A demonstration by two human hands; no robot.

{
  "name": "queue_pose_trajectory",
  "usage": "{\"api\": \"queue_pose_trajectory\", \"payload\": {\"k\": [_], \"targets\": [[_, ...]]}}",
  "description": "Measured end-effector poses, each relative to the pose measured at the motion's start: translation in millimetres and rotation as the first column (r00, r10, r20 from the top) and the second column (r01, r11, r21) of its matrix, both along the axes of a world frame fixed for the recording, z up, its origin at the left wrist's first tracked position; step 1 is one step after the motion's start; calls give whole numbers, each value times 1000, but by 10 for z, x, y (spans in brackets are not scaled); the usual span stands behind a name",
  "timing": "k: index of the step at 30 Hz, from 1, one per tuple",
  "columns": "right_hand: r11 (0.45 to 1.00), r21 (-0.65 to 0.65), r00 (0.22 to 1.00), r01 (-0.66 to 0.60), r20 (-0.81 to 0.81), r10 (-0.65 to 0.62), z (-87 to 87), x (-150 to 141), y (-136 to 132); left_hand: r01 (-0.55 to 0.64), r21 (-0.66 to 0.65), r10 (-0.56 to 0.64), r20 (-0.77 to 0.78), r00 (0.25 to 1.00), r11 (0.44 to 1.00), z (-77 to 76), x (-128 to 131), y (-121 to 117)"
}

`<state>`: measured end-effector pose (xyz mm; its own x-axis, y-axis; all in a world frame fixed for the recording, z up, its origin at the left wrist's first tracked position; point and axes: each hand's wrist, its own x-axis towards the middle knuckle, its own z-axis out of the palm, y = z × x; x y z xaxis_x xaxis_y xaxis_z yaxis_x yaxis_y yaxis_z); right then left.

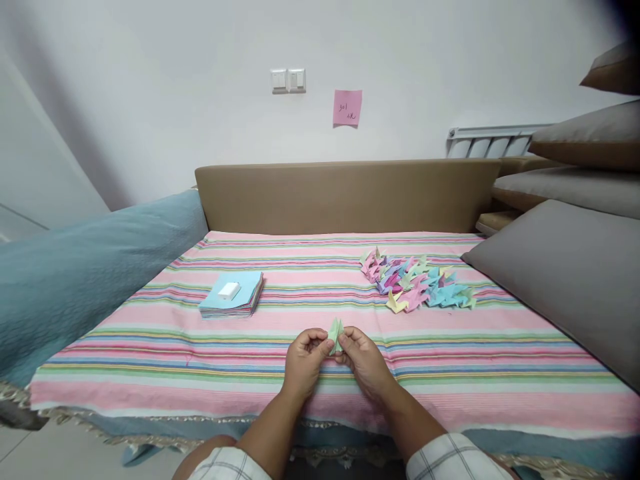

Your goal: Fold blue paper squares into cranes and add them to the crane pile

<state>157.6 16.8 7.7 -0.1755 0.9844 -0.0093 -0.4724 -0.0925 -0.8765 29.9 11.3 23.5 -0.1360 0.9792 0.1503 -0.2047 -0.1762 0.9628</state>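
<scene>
A small piece of folded light-green paper [335, 335] with two upright points is pinched between both hands, above the front middle of the striped cloth [300, 267]. My left hand [306, 357] grips its left side between thumb and fingers. On the other side, my right hand [364, 357] holds it the same way. Beyond the right hand lies a pile of folded paper cranes [415, 283] in pink, purple, yellow, green and blue. Off to the left is a stack of square coloured paper [233, 303], with a small white block [229, 291] on its blue top sheet.
A brown backrest [345, 197] runs along the far edge below the wall. Grey cushions [560, 273] are piled at the right, and a blue-covered armrest [100, 260] borders the left. On the wall are light switches [287, 81] and a pink note [347, 108].
</scene>
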Motion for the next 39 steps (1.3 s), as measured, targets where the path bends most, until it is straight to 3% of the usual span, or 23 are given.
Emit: {"api": "queue_pose_trajectory", "payload": {"k": [9, 13, 18, 21, 26, 39], "targets": [[999, 46, 1000, 12, 23, -13, -34, 3, 16, -24, 116, 45, -183, 982, 993, -17, -26, -19], [999, 35, 1000, 13, 27, -14, -32, 0, 21, -28, 90, 37, -99, 994, 996, -18, -14, -9], [999, 45, 996, 16, 81, -20, 27, -1, -2, 97, -54, -94, 67, 993, 994, -5, 10, -3], [999, 48, 994, 3, 106, -8, 69, 0, -26, 126, -54, -124, 32, 992, 991, 35, 15, -10], [998, 64, 993, -13, 118, 5, 94, -3, -36, 72, -27, -72, -10, 997, 997, 91, 28, -33], [999, 36, 990, 16, 140, -21, 99, 5, -20, 102, -31, -102, 16, 995, 994, 28, 21, -45]]}}
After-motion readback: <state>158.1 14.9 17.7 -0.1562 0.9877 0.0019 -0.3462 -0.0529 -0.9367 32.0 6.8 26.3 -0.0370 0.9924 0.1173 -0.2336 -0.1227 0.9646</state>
